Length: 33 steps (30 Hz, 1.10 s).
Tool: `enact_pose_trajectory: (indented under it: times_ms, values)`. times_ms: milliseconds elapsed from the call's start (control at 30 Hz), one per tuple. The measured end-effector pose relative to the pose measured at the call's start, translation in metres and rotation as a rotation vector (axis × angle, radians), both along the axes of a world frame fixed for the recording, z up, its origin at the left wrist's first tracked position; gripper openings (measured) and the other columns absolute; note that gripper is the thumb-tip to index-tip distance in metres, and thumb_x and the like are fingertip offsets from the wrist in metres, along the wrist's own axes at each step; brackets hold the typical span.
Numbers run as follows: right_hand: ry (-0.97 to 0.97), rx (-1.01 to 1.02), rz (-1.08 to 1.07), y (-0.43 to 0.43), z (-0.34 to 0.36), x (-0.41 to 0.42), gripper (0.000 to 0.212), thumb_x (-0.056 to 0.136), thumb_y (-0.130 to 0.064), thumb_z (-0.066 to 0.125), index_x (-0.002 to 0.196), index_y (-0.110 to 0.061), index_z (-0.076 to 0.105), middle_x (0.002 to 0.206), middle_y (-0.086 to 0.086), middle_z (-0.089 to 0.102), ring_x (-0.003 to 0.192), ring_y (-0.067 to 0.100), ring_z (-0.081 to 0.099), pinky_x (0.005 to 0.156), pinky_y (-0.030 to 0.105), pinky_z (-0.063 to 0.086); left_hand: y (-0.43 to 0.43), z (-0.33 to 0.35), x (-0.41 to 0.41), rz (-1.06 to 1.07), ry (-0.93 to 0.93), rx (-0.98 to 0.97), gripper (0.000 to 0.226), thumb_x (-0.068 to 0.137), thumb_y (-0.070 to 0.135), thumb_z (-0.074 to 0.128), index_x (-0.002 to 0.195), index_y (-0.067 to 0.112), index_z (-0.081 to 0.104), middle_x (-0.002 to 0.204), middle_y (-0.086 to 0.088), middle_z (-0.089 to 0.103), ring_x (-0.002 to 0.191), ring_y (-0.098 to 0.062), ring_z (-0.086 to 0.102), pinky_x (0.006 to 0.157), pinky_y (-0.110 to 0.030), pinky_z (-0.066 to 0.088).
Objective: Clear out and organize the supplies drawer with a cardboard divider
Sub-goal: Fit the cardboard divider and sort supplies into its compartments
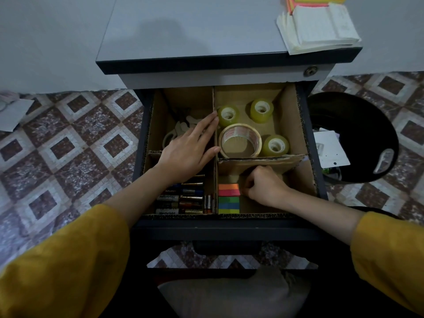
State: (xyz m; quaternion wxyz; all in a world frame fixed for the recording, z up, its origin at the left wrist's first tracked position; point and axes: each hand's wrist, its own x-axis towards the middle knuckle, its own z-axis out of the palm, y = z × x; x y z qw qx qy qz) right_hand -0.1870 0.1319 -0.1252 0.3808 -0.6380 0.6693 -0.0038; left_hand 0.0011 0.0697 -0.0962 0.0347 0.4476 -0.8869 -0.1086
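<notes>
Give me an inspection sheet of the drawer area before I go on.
Surface: grey cabinet top above the open drawer.
Job's things: cardboard divider seated, making four compartments; four tape rolls far right, batteries near left, sticky flags near right.
Clutter: paper stack and neon notes on the top's right corner.
Grips: left grip rests flat across the middle wall, fingers straight; right grip curled beside the sticky flags, contents not visible.
Cables: nothing seen.
Surroundings: tiled floor, black bin right of the drawer, loose paper on the floor at left.
</notes>
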Motion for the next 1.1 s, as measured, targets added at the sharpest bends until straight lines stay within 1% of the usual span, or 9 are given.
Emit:
enact_pose_trajectory:
  times_ms: [133,367,500,600,667,767,933,1000,1100]
  values:
    - [-0.061,0.055,-0.057,-0.001,0.001,0.0,0.012,0.083,-0.007,0.063,0.073,-0.013,0.062,0.071,-0.001,0.058,0.059,0.007,0.052,0.043,0.012,0.039,-0.001,-0.001,0.001,-0.01,0.001,-0.007,0.081,0.083,0.062,0.005,0.15,0.016,0.005,0.158,0.004,0.002,0.135,-0.02,0.033,0.085,-0.031,0.045]
    - [-0.116,0.132,-0.109,-0.003,0.0,0.003,0.008,0.085,-0.004,0.061,0.078,-0.008,0.064,0.069,0.002,0.062,0.056,0.01,0.057,0.051,0.021,0.051,-0.001,-0.001,0.001,-0.006,0.013,-0.001,0.078,0.087,0.061,0.009,0.15,0.017,0.004,0.158,0.005,0.0,0.135,-0.019,0.031,0.086,-0.032,0.046]
    - [-0.138,0.188,-0.153,-0.001,0.0,0.001,0.015,0.088,-0.008,0.061,0.073,-0.01,0.062,0.07,0.004,0.064,0.053,0.012,0.059,0.049,0.022,0.051,-0.002,0.0,0.001,-0.009,0.012,-0.001,0.078,0.087,0.062,0.009,0.15,0.017,0.004,0.158,0.004,0.001,0.136,-0.02,0.03,0.087,-0.035,0.047]
    - [-0.141,0.124,-0.177,0.001,0.003,0.0,0.005,0.085,-0.007,0.063,0.087,-0.006,0.067,0.083,0.009,0.066,0.064,0.016,0.061,0.057,0.025,0.053,-0.002,-0.001,0.002,-0.006,0.011,0.011,0.075,0.089,0.059,0.014,0.15,0.017,0.004,0.158,0.005,0.0,0.137,-0.02,0.029,0.088,-0.035,0.046]
    - [-0.159,0.072,-0.17,0.003,0.006,0.002,0.015,0.085,-0.005,0.063,0.098,-0.007,0.068,0.091,0.008,0.066,0.075,0.016,0.059,0.061,0.022,0.051,-0.002,-0.001,0.002,-0.008,0.017,0.002,0.077,0.088,0.061,0.011,0.15,0.017,0.004,0.158,0.005,0.0,0.136,-0.02,0.03,0.087,-0.033,0.046]
    - [-0.159,0.04,-0.122,0.006,0.011,0.004,0.023,0.086,-0.005,0.059,0.107,-0.011,0.067,0.085,-0.001,0.062,0.077,0.012,0.057,0.059,0.014,0.045,-0.001,-0.001,0.002,-0.009,0.015,0.004,0.075,0.091,0.063,0.014,0.15,0.017,0.003,0.158,0.006,-0.001,0.136,-0.019,0.03,0.084,-0.031,0.045]
    - [-0.225,0.072,-0.162,0.004,0.006,0.005,0.023,0.086,-0.001,0.059,0.106,-0.008,0.068,0.094,0.006,0.069,0.09,0.021,0.065,0.082,0.032,0.055,-0.001,0.0,0.0,-0.003,0.006,0.009,0.071,0.092,0.056,0.018,0.15,0.018,0.002,0.158,0.006,-0.002,0.136,-0.019,0.029,0.085,-0.033,0.046]
    - [-0.239,0.084,-0.166,0.004,0.004,0.004,0.023,0.086,-0.001,0.06,0.107,-0.007,0.067,0.094,0.007,0.068,0.089,0.023,0.066,0.081,0.036,0.056,-0.001,0.0,0.0,-0.003,-0.001,0.004,0.07,0.094,0.055,0.02,0.15,0.018,0.002,0.158,0.006,-0.002,0.136,-0.019,0.029,0.085,-0.033,0.046]
    - [-0.245,0.08,-0.165,0.003,0.001,0.003,0.026,0.086,-0.001,0.061,0.11,-0.008,0.066,0.096,0.007,0.067,0.085,0.021,0.066,0.077,0.034,0.057,-0.001,0.0,0.001,-0.004,0.0,0.0,0.07,0.094,0.056,0.019,0.15,0.018,0.002,0.158,0.006,-0.002,0.137,-0.019,0.029,0.085,-0.032,0.045]
